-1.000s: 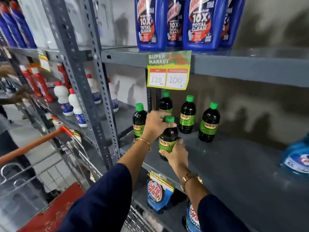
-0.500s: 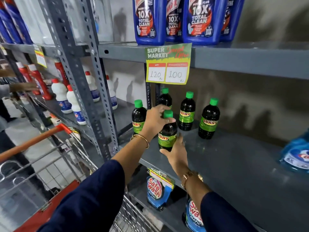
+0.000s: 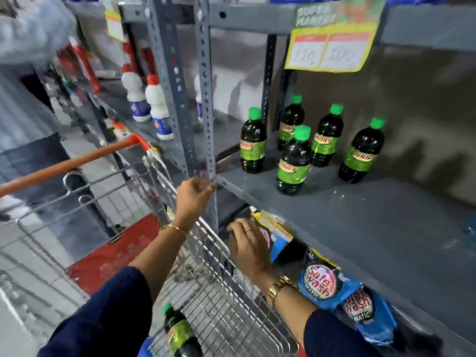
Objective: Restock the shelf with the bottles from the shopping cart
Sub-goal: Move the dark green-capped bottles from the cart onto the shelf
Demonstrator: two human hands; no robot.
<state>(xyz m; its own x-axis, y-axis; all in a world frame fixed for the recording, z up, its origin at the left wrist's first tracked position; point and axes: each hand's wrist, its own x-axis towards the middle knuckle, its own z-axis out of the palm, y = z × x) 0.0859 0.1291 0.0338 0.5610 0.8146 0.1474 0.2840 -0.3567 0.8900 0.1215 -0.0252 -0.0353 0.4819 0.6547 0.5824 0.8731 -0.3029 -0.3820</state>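
Roughly part-way through, by the look of it: at the far left, around nine o'clock, the shopping cart [image 3: 144, 176] with its orange handle [image 3: 69, 163] stands hard against the racking, and down at six o'clock one green-capped dark bottle [image 3: 177, 333] lies on its side against the wire basket, not yet shelved; whether more lie out of view below cannot be told. Just left of centre the left hand [image 3: 193, 199] hangs over the cart's rim beside the grey perforated upright [image 3: 206, 112], fingers loosely curled and holding nothing. A little right of centre, toward five o'clock, the right hand [image 3: 248, 246] hovers with fingers spread and empty, in front of the blue Safe Wash pouches [image 3: 319, 282] on the lower tier. Up at one o'clock, on the grey middle shelf [image 3: 373, 228], five Sunny bottles stand upright: one at the left edge [image 3: 253, 143], two toward the back [image 3: 291, 122] [image 3: 327, 136], one in front nearest the shelf lip [image 3: 293, 161], and one apart to the right [image 3: 362, 152]. At twelve to one o'clock a yellow price tag [image 3: 332, 39] hangs from the tier above, its figures blurred. My judgement is that five are placed, at least one remains in the cart, and much of the shelf to the right, toward three o'clock, is bare, so the next step calls for reaching down into the basket.
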